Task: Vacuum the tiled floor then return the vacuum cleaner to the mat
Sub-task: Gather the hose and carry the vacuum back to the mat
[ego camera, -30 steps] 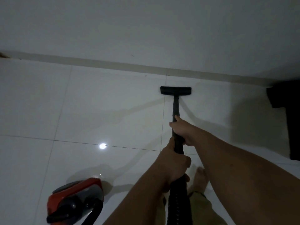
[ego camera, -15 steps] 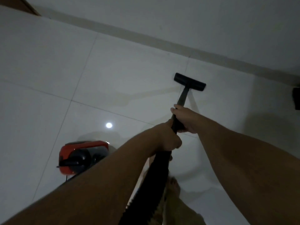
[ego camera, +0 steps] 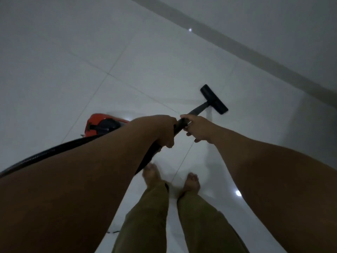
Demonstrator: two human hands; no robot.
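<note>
Both my hands grip the black vacuum wand [ego camera: 197,109]. My left hand [ego camera: 165,130] is closed around its lower part where the hose joins. My right hand [ego camera: 197,128] holds it just ahead, nearer the head. The black floor head [ego camera: 214,99] rests flat on the white tiled floor [ego camera: 145,61], a short way from the wall's skirting. The red canister body [ego camera: 102,125] sits on the tiles to the left, partly hidden behind my left forearm. The ribbed black hose [ego camera: 45,152] runs off to the left edge. No mat is in view.
A grey skirting strip [ego camera: 255,52] and the white wall run diagonally across the upper right. My bare feet [ego camera: 190,183] and olive trouser legs stand below the wand. Bright lamp reflections dot the glossy tiles.
The view has swung left and tilted, so the wall now runs diagonally. The floor head has pulled back from the skirting. The dark object at the right has left the frame.
</note>
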